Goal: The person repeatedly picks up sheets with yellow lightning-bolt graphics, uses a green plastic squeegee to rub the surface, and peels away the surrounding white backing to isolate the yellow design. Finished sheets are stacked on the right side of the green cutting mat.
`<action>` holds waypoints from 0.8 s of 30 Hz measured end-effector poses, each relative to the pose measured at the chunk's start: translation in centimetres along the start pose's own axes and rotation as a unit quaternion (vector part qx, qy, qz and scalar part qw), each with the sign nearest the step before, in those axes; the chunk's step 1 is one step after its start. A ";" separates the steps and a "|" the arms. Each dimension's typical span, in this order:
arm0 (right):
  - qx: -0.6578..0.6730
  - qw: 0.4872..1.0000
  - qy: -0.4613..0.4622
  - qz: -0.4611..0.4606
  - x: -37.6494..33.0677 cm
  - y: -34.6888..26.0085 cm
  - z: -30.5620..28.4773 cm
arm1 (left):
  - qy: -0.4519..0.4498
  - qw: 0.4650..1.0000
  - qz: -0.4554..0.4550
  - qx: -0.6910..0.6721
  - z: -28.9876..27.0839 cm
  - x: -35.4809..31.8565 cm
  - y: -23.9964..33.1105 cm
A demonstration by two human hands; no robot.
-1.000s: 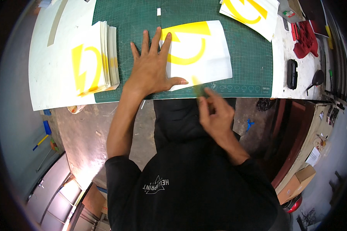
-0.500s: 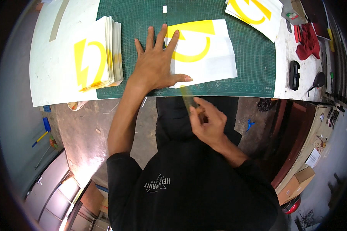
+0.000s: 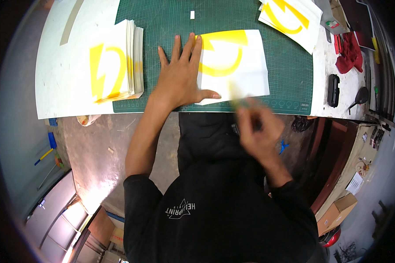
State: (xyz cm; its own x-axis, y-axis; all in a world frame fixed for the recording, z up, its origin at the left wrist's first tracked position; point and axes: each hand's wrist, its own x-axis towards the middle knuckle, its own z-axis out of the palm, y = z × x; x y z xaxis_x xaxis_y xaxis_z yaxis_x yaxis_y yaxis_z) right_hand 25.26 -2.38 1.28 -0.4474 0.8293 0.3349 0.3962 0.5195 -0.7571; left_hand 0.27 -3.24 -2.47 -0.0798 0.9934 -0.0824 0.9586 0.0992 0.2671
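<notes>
My left hand point(image 3: 179, 81) presses flat with spread fingers on the left edge of a white sheet point(image 3: 253, 65) printed with a yellow shape. The sheet lies on a green cutting mat point(image 3: 162, 26), near its front edge. At the sheet's lower edge my right hand point(image 3: 264, 130), smeared by motion, is closed around a narrow yellowish flat tool point(image 3: 235, 93). The tool's end reaches over the sheet; its exact kind is too blurred to tell. To the left stands a thick stack of sheets point(image 3: 126, 57) with the same yellow print.
More printed sheets point(image 3: 289, 22) lie at the mat's far right. Beyond them are a red cloth point(image 3: 350, 53), a black case point(image 3: 333, 90) and a dark round-headed object with a handle point(image 3: 362, 91). A small white piece point(image 3: 192, 15) lies at the back. The table's front edge runs before me.
My right hand has moved right and the tool now reaches over the sheet's lower part. The left hand stays pressed on the sheet. The whole view has shifted slightly.
</notes>
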 end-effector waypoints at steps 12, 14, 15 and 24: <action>-0.149 0.988 0.039 0.027 12.3 9.7 4.2 | 0.002 0.999 0.004 -0.054 0.2 -0.2 0.1; -0.183 0.976 0.060 0.100 11.9 10.8 0.5 | -0.012 0.999 0.005 -0.033 0.2 -0.2 0.1; -0.184 0.972 0.065 0.134 11.5 10.8 -1.1 | -0.019 1.000 0.005 -0.022 0.1 -0.2 0.1; -0.152 0.969 -0.103 -0.166 7.7 7.3 -2.5 | 0.130 0.982 0.099 -0.097 1.0 -1.5 1.7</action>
State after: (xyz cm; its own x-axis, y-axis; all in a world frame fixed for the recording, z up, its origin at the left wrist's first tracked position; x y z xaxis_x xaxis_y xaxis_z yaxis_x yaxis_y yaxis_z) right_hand 26.70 8.29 -0.33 -0.7283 0.5644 0.3887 0.4077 0.8128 -0.4161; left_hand 2.31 -4.58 -2.82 0.0106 0.9730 0.2305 0.8942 -0.1124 0.4333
